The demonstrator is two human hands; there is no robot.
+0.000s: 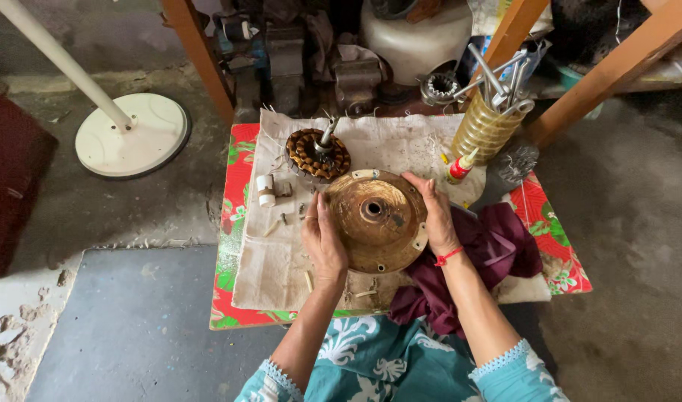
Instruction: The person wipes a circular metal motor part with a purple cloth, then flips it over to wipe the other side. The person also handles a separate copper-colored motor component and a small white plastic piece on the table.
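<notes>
Fingers of both hands curl around the rim of a round, brass-coloured motor cover [376,221], clamped on it from either side at the centre of the frame. Left hand [324,240] grips its left edge; right hand [435,216], with a red thread at the wrist, grips the right edge. Just above lies a copper-wound stator [317,153] on a beige cloth [270,260]. A maroon rag [497,249] sits right of centre.

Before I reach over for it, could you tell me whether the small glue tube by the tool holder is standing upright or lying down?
Lying down: the glue tube rests tilted on the cloth, beside the yellow tool holder.
</notes>
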